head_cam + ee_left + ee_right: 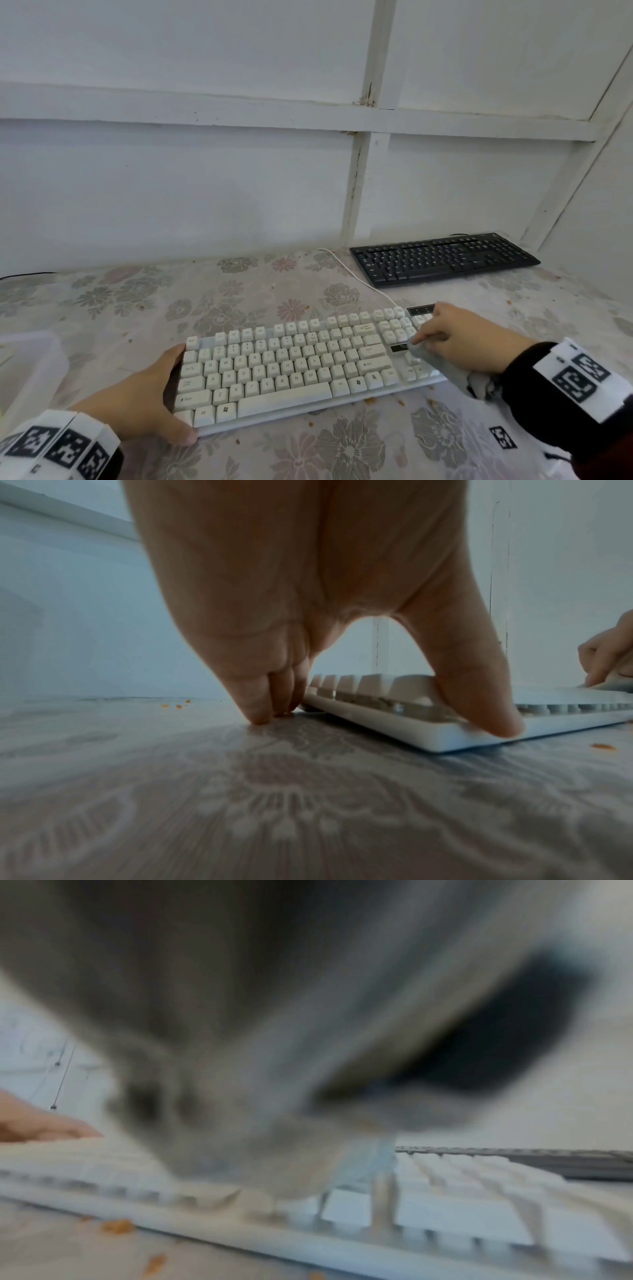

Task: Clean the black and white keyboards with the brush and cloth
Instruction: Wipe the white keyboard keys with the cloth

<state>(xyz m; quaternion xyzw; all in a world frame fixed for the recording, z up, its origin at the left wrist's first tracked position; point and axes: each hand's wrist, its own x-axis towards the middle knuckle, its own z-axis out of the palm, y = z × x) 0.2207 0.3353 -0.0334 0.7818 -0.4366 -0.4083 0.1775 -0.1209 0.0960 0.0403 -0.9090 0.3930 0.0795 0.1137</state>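
2 hands on white keyboard (294, 370): left hand (144, 397) braces its left end, fingers straight, stopping slide; right hand (455, 342) grips cloth (442, 366), wiping right-end keys. Black keyboard (445, 258) beyond, untouched.

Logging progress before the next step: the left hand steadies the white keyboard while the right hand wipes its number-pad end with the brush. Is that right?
Not quite. The right hand holds the grey cloth, not a brush, as the head view shows. The rest stands: the left hand steadies the white keyboard at its left end.
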